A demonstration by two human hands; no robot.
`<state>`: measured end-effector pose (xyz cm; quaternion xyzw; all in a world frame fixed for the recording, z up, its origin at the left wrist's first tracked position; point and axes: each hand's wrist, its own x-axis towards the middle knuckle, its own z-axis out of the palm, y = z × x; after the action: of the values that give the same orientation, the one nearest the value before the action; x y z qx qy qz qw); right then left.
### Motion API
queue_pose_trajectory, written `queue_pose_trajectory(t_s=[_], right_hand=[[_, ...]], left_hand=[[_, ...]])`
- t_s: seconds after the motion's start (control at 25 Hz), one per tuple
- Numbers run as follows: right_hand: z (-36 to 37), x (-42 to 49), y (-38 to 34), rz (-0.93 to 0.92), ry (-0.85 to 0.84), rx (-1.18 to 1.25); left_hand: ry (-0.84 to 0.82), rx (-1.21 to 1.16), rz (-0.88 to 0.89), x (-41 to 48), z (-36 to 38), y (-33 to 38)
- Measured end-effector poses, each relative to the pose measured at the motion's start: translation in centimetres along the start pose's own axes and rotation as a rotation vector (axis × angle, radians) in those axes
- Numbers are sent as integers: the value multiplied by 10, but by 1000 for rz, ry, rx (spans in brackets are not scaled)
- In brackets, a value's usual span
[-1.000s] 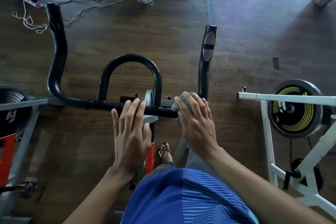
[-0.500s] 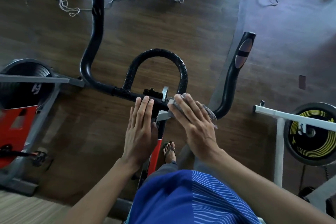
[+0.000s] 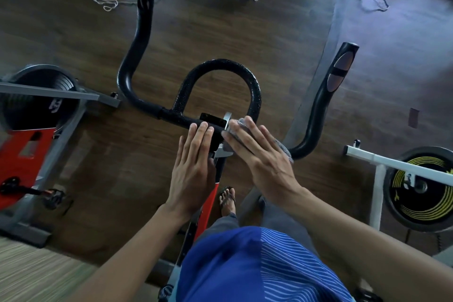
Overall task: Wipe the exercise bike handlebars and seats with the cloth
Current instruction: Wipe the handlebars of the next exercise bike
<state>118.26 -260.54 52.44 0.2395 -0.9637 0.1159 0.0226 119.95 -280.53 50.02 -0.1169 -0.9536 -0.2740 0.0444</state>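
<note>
At nine o'clock stands a red bike [image 3: 9, 154]; our left hand [image 3: 193, 174] lies flat, fingers straight, on the middle clamp of the handlebars [image 3: 220, 64]; their crossbar runs from ten o'clock to four; our right hand [image 3: 266, 164], fingers also straight, presses the grey cloth [image 3: 284, 149] on the bar right of centre; the right horn [image 3: 318, 105] rises towards one o'clock, nearer this hand, we judge; a white bike [image 3: 376, 191] sits at three o'clock; three bikes, one cloth, no seat in view.

My right hand [image 3: 264, 164] hides most of the cloth [image 3: 285, 151]. The edges crop the red bike [image 3: 22, 154] and white bike [image 3: 416, 176].
</note>
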Motion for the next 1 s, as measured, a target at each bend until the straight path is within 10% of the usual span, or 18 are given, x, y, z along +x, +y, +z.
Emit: queue_pose_trajectory(t_s=[1.0], right_hand=[[4, -16, 5, 32, 61, 40]], left_hand=[[-7, 0, -30, -1, 4, 3]])
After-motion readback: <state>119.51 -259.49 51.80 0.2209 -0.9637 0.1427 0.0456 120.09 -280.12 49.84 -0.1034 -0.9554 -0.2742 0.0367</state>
